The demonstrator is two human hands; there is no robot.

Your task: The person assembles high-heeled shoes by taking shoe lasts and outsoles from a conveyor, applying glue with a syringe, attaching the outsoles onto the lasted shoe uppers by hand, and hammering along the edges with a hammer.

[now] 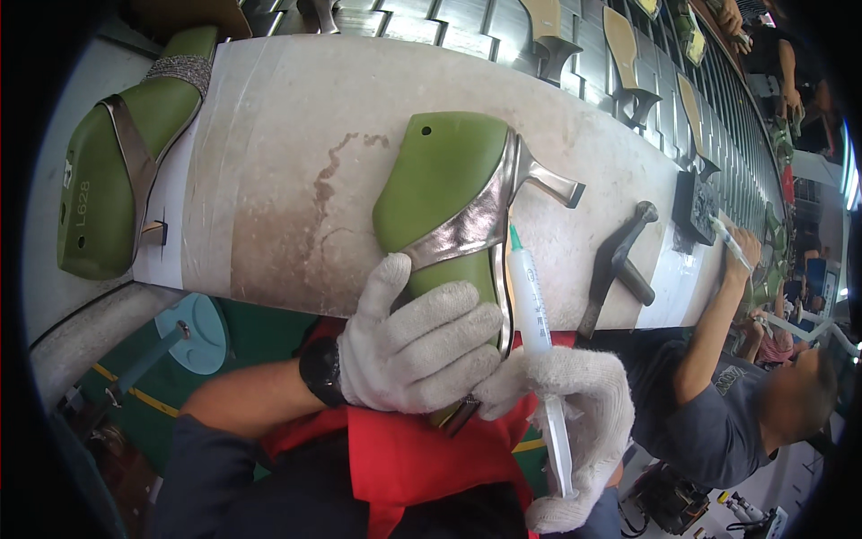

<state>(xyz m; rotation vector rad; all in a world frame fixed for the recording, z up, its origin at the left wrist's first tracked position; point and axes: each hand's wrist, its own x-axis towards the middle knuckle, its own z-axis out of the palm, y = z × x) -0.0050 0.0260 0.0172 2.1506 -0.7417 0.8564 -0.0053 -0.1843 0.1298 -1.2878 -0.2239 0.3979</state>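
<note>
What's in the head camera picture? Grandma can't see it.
A left hand in a white knitted glove holds a green shoe form with a shiny bronze strap and heel, while the similarly gloved right hand holds a clear syringe, its green tip beside the strap. On the pale table lies a dark metal tool; a second green shoe form is far left.

Left hand (pixel 415 346) gloved, fingers (pixel 437 314) outstretched, slightly parted; left forearm (pixel 242 395) bare behind it. Right hand (pixel 593 400) just beside, gloved, curled.
</note>
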